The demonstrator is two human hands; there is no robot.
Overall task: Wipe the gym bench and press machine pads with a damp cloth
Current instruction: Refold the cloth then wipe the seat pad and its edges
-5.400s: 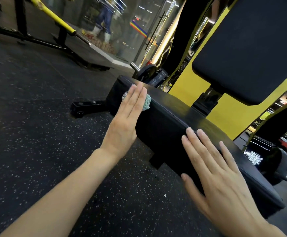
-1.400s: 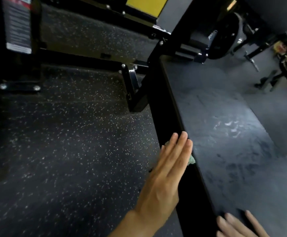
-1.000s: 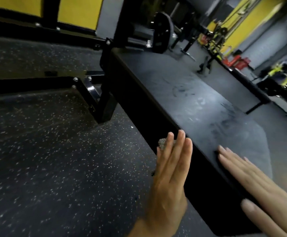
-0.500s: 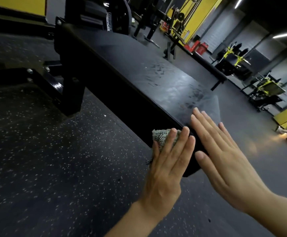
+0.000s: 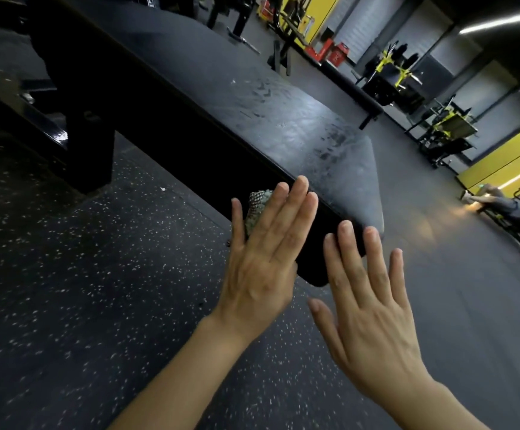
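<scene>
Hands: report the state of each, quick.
Left hand: open, straight fingers pressing the cloth against the bench pad side.
Right hand: open, holding nothing, fingertips at the pad's end.

Black speckled floor (image 5: pixel 66 305) underfoot. Yellow-framed machines (image 5: pixel 388 66) at far right. Red boxes (image 5: pixel 330 51) near far wall. Person (image 5: pixel 506 203) reclined at right edge. Light strip (image 5: pixel 500 18) overhead.

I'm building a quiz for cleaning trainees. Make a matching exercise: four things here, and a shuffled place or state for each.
1 left hand
2 right hand
3 cloth
4 bench pad

a top streaked with smears
b pressing flat on the cloth
c fingers spread, by the pad's near end
d against the pad's side, under fingers

Pairs: 1-b, 2-c, 3-d, 4-a
</scene>
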